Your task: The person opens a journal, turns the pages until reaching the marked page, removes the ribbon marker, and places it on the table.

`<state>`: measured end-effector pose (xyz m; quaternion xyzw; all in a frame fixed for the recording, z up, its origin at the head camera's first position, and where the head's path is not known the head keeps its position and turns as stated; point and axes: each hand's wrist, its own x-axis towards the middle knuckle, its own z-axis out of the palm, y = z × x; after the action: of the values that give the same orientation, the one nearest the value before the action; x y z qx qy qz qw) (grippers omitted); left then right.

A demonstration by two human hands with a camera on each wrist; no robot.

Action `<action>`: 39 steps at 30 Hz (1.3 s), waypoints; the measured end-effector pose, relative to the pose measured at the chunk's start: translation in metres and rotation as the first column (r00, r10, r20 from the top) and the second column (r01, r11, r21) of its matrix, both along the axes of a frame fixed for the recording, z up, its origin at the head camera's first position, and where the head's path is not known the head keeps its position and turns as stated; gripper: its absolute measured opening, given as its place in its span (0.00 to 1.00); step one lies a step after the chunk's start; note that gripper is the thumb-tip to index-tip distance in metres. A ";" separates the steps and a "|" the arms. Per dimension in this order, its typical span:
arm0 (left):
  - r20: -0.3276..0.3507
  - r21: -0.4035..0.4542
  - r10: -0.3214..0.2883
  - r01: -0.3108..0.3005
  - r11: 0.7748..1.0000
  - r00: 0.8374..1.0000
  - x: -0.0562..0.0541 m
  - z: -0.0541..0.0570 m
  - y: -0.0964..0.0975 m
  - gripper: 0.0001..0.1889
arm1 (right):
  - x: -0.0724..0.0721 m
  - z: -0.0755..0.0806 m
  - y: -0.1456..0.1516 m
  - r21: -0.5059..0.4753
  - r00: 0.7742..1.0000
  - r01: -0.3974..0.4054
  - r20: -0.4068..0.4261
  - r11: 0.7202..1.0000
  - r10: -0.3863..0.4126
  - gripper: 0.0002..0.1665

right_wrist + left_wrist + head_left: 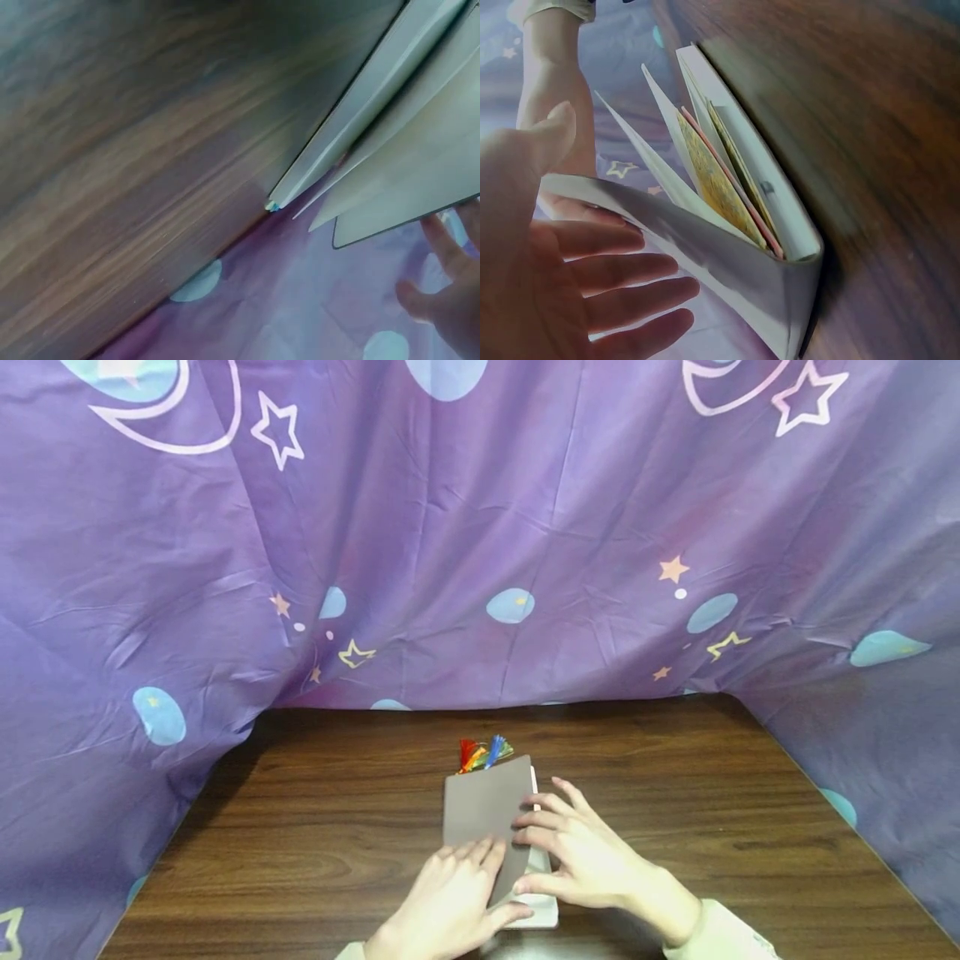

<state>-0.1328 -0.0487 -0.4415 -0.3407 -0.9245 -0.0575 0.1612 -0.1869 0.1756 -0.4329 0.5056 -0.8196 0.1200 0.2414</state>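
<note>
A notebook with a grey-brown cover [483, 806] lies on the table, its cover partly raised along the right side. White pages [649, 154] fan apart under the cover in the left wrist view. Between them sit gold-patterned flat pieces [711, 174], one with a pinkish edge. Red [467, 749], orange and blue tassels [495, 750] stick out past the notebook's far edge. My left hand [453, 893] rests with straight fingers on the cover's lower part. My right hand [581, 852] touches the cover near its raised edge, with its fingers spread and the thumb lower down.
The notebook lies on a dark wood-grain table [315, 810]. A purple curtain [480, 527] with stars and moons hangs behind the table and along both sides. Pale sleeves [720, 931] cover the forearms.
</note>
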 end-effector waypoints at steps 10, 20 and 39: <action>0.004 0.099 -0.002 0.001 0.995 1.000 0.005 0.002 0.001 0.29 | 0.011 0.000 -0.004 -0.156 0.993 0.024 0.118 0.987 -0.005 0.43; -0.132 0.282 -0.090 0.125 0.951 0.987 0.005 0.008 -0.002 0.33 | 0.031 -0.004 -0.004 -0.164 0.920 0.258 0.343 0.952 -0.191 0.40; -0.378 0.011 -0.257 0.282 0.959 0.889 -0.002 0.028 -0.035 0.13 | 0.032 -0.013 0.008 0.095 0.919 0.152 0.354 0.984 -0.176 0.36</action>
<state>-0.1349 -0.0841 -0.4139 -0.4649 -0.8182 -0.0437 0.3354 -0.1544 0.1833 -0.4458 0.4120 -0.8929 0.1632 0.0795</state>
